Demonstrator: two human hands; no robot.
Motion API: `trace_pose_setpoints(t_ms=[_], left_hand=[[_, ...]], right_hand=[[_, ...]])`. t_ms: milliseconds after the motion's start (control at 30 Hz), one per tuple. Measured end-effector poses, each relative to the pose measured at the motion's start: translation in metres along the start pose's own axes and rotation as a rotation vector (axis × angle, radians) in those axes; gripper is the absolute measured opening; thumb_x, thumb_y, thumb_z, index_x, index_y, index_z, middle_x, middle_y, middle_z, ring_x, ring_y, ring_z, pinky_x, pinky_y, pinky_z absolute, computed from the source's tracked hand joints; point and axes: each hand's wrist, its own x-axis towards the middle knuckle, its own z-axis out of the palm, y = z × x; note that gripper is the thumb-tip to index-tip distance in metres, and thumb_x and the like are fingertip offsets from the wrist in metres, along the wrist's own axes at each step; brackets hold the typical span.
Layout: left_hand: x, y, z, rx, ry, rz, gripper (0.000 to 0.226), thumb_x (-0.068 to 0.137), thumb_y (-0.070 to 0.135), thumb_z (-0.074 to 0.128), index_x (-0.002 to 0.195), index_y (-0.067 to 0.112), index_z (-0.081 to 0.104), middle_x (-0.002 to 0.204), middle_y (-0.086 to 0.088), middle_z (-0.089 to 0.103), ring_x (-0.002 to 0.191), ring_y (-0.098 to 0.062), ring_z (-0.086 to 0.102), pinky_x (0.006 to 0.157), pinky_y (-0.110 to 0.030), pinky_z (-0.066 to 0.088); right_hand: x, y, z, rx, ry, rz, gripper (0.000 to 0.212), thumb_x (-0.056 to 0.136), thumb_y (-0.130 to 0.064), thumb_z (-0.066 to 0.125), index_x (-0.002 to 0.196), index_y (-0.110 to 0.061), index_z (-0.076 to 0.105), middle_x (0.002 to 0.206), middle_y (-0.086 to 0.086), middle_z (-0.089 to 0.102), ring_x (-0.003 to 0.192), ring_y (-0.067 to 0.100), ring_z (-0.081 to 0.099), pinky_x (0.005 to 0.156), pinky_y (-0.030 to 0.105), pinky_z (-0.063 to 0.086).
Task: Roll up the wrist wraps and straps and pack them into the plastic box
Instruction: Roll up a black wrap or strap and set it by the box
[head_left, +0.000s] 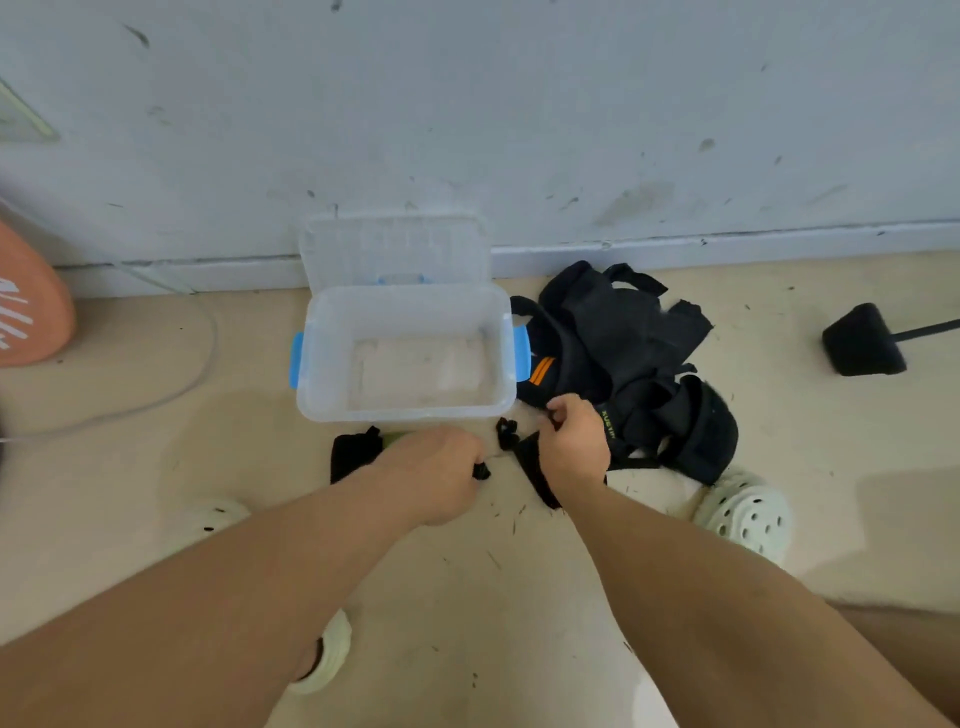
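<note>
A clear plastic box (405, 410) with blue latches stands open on the floor by the wall, its lid leaning back and nothing inside. Just in front of it lies a black wrist wrap (353, 454) with a green patch. My left hand (441, 470) rests over this wrap's right end, fingers curled round a black bit of it. My right hand (574, 441) pinches a second black strap (535, 467) that runs under my wrist, its knotted end (506, 434) lying between my hands. A heap of black wraps and straps (634, 358) lies right of the box.
A white wall with a skirting board runs behind the box. An orange object (31, 306) and a pale cable (202, 358) are at the left. A black block on a rod (862, 340) sits at the right. Pale perforated shoes (748, 514) are on the floor near my arms.
</note>
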Motion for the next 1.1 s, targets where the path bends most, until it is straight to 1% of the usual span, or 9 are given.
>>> trace_pose_setpoints(t_ms=[100, 167, 233, 433, 633, 733, 867, 1000, 1100], left_hand=[[0.034, 0.02, 0.031, -0.081, -0.048, 0.026, 0.012, 0.101, 0.019, 0.056, 0.108, 0.014, 0.064, 0.111, -0.004, 0.064, 0.102, -0.024, 0.062, 0.079, -0.034, 0.052], [0.048, 0.034, 0.051, -0.106, -0.103, 0.055, 0.033, 0.102, 0.02, 0.055, 0.134, 0.014, 0.059, 0.134, -0.006, 0.06, 0.121, -0.026, 0.059, 0.101, -0.041, 0.051], [0.056, 0.044, 0.068, -0.13, -0.146, 0.056, 0.041, 0.102, 0.021, 0.054, 0.144, 0.019, 0.053, 0.142, -0.005, 0.057, 0.128, -0.025, 0.055, 0.107, -0.042, 0.048], [0.063, 0.033, 0.091, -0.174, -0.202, -0.033, 0.043, 0.102, 0.033, 0.056, 0.144, 0.028, 0.052, 0.147, -0.001, 0.051, 0.127, -0.021, 0.055, 0.108, -0.041, 0.049], [0.041, 0.029, 0.064, -0.173, -0.149, 0.001, 0.035, 0.103, 0.028, 0.057, 0.138, 0.022, 0.058, 0.136, 0.004, 0.063, 0.12, -0.017, 0.061, 0.104, -0.034, 0.051], [0.024, 0.035, 0.033, -0.195, -0.101, 0.025, 0.031, 0.103, 0.027, 0.058, 0.134, 0.022, 0.061, 0.128, 0.004, 0.066, 0.114, -0.015, 0.062, 0.101, -0.032, 0.051], [-0.008, 0.051, -0.012, -0.242, -0.014, 0.102, 0.026, 0.102, 0.024, 0.061, 0.128, 0.022, 0.064, 0.12, 0.008, 0.069, 0.092, -0.003, 0.062, 0.081, -0.018, 0.046], [-0.049, 0.079, -0.057, -0.339, 0.072, 0.176, 0.027, 0.101, 0.028, 0.064, 0.128, 0.026, 0.063, 0.122, 0.011, 0.067, 0.098, -0.003, 0.063, 0.075, -0.013, 0.043], [-0.079, 0.099, -0.08, -0.456, 0.154, 0.239, 0.033, 0.1, 0.028, 0.066, 0.133, 0.027, 0.06, 0.126, 0.01, 0.066, 0.102, -0.003, 0.061, 0.073, -0.012, 0.04]], right_hand=[[0.018, 0.027, -0.016, -0.057, 0.09, 0.146, 0.047, 0.091, -0.03, 0.073, 0.134, -0.024, 0.053, 0.133, 0.002, 0.053, 0.126, 0.025, 0.048, 0.102, 0.044, 0.047], [0.026, 0.044, -0.021, -0.111, -0.05, 0.246, 0.073, 0.088, -0.032, 0.078, 0.15, -0.024, 0.041, 0.148, 0.006, 0.043, 0.138, 0.03, 0.04, 0.112, 0.049, 0.042], [0.03, 0.059, -0.019, -0.195, -0.216, 0.232, 0.084, 0.089, -0.028, 0.078, 0.159, -0.024, 0.031, 0.157, 0.006, 0.037, 0.145, 0.031, 0.032, 0.116, 0.05, 0.038], [0.038, 0.07, -0.022, -0.152, -0.11, 0.23, 0.044, 0.1, -0.015, 0.055, 0.144, -0.02, 0.051, 0.133, 0.007, 0.06, 0.133, 0.027, 0.044, 0.102, 0.042, 0.045], [0.032, 0.064, -0.059, -0.21, 0.022, 0.194, 0.033, 0.103, -0.017, 0.049, 0.134, -0.019, 0.06, 0.125, 0.007, 0.063, 0.124, 0.03, 0.051, 0.105, 0.045, 0.042], [0.033, 0.047, -0.098, -0.222, 0.102, 0.123, 0.026, 0.106, -0.023, 0.047, 0.125, -0.018, 0.063, 0.12, 0.008, 0.066, 0.121, 0.033, 0.051, 0.105, 0.046, 0.038], [0.032, 0.004, -0.165, -0.07, 0.172, 0.1, 0.017, 0.107, -0.024, 0.045, 0.118, -0.019, 0.057, 0.106, 0.005, 0.068, 0.106, 0.031, 0.062, 0.096, 0.049, 0.05], [0.013, -0.045, -0.244, 0.003, 0.22, -0.023, 0.01, 0.106, -0.024, 0.047, 0.112, -0.019, 0.055, 0.097, -0.001, 0.063, 0.078, 0.016, 0.059, 0.076, 0.034, 0.045], [-0.008, -0.08, -0.291, 0.157, 0.235, -0.078, 0.008, 0.105, -0.023, 0.051, 0.109, -0.02, 0.058, 0.097, -0.003, 0.065, 0.083, 0.016, 0.063, 0.076, 0.032, 0.047]])
